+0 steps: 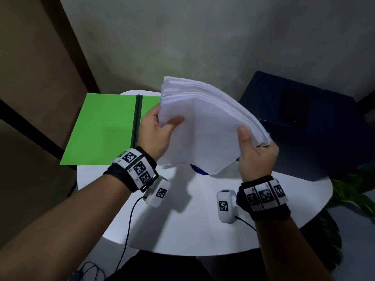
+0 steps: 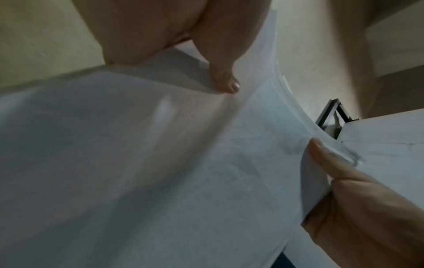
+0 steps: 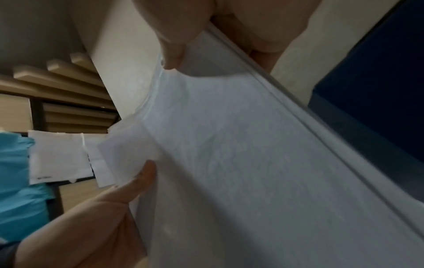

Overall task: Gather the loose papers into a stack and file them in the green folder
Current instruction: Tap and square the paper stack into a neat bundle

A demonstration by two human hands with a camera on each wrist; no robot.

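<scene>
A thick stack of white papers [image 1: 205, 122] is held up above the round white table [image 1: 192, 220], bowed into an arch. My left hand [image 1: 160, 128] grips its left edge, thumb on the near face. My right hand [image 1: 253, 151] grips the right edge, thumb on the near face and fingers behind. The green folder [image 1: 105, 128] lies open and flat at the table's back left, its dark spine [image 1: 137, 116] up the middle; the stack hides its right part. In the left wrist view the papers [image 2: 183, 163] fill the frame; likewise the papers [image 3: 252, 163] in the right wrist view.
A dark blue box [image 1: 304, 126] with a black phone [image 1: 294, 108] on top stands at the right, beside the table. A small blue object [image 1: 199, 170] peeks out under the stack. Cables [image 1: 129, 220] run off the table's front. A green plant [image 1: 357, 191] is at the far right.
</scene>
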